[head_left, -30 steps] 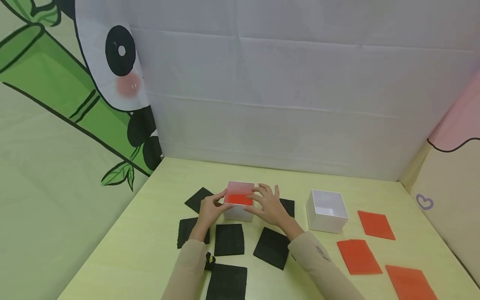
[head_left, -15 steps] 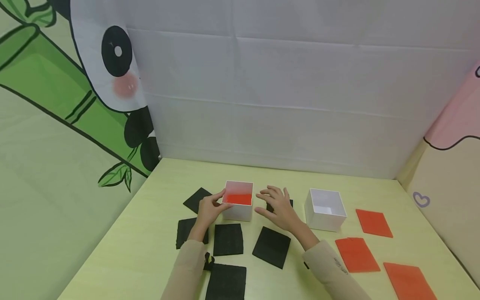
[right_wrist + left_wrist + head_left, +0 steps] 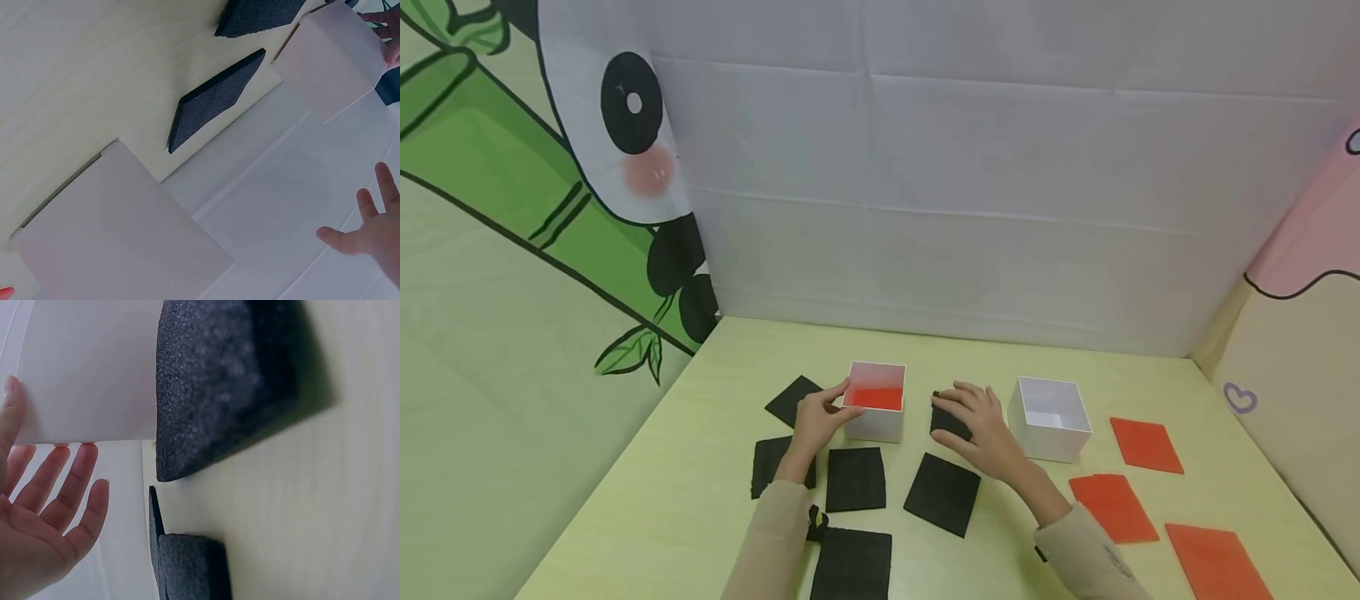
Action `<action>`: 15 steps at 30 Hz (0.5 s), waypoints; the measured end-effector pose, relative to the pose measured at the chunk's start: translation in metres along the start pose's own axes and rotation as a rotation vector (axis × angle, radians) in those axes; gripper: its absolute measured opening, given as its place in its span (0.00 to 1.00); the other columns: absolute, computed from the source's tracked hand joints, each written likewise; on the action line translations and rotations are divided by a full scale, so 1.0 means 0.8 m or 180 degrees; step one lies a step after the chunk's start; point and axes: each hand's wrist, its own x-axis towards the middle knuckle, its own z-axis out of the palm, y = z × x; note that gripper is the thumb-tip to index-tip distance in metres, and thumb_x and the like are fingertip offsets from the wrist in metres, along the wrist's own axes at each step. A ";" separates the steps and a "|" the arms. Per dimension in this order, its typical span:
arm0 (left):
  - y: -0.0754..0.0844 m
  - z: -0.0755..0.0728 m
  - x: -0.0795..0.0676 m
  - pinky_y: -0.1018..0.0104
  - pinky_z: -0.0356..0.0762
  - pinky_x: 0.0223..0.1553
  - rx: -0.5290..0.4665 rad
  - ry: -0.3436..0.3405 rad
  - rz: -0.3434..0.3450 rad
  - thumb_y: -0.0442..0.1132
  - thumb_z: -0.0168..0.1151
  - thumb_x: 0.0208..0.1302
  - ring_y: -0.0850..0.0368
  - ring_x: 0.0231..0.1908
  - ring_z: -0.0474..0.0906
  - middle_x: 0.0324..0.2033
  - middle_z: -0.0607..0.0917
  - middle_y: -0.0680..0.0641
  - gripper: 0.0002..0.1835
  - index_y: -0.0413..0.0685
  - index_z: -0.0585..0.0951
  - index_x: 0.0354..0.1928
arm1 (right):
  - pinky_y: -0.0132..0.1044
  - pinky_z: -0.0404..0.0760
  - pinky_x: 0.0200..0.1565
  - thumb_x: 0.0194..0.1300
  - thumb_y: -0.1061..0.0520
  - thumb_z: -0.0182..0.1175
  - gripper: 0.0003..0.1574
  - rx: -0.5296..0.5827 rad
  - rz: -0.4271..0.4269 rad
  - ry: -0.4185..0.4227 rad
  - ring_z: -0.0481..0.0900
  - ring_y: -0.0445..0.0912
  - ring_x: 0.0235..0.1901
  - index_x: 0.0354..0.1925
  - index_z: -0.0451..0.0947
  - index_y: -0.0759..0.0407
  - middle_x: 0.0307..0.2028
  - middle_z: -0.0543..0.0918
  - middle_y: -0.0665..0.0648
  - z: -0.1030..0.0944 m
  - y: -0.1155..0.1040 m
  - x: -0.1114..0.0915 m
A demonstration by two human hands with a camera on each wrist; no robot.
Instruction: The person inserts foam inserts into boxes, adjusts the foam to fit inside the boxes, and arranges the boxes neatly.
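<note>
In the head view, my left hand [image 3: 817,419] holds the left white box [image 3: 874,427] at its near-left side, thumb at the front rim and fingers along the side. The left wrist view shows the fingertips against that box's edge [image 3: 87,369]. An orange-red piece [image 3: 877,398] lies inside the box. My right hand [image 3: 981,429] hovers with spread, relaxed fingers over a black foam square [image 3: 946,421], partly covering it. Nothing is between those fingers in the right wrist view, where that foam square [image 3: 215,103] lies flat on the table.
A second white box [image 3: 1052,442] stands open-topped right of my right hand. Several black foam squares [image 3: 856,479] lie around my left arm and in front. Orange-red squares [image 3: 1146,446] lie on the table's right side. A white cloth [image 3: 962,208] hangs behind the table.
My right hand has left the left box and moved right and slightly nearer, over the black foam square. My left hand stays on the box.
</note>
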 end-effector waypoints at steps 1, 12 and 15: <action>0.000 0.000 0.000 0.68 0.70 0.23 0.0001 0.0003 0.0007 0.46 0.71 0.43 0.57 0.26 0.76 0.45 0.80 0.41 0.33 0.47 0.75 0.55 | 0.66 0.42 0.54 0.61 0.39 0.53 0.32 0.0008 0.0007 -0.0002 0.58 0.56 0.58 0.54 0.72 0.60 0.52 0.73 0.59 -0.001 0.000 -0.002; 0.001 -0.002 0.000 0.68 0.70 0.23 -0.0021 0.0000 0.0030 0.45 0.72 0.43 0.57 0.25 0.76 0.47 0.79 0.41 0.33 0.46 0.75 0.55 | 0.63 0.52 0.52 0.59 0.44 0.57 0.32 0.0094 -0.0072 0.0153 0.59 0.58 0.57 0.55 0.71 0.62 0.51 0.72 0.61 -0.017 0.005 -0.029; 0.001 -0.002 0.000 0.68 0.70 0.23 -0.0031 -0.0001 0.0042 0.44 0.72 0.43 0.57 0.25 0.77 0.47 0.78 0.40 0.33 0.46 0.75 0.55 | 0.60 0.56 0.50 0.58 0.44 0.58 0.32 0.0065 -0.0075 0.0195 0.59 0.58 0.56 0.55 0.71 0.63 0.51 0.72 0.62 -0.022 0.006 -0.038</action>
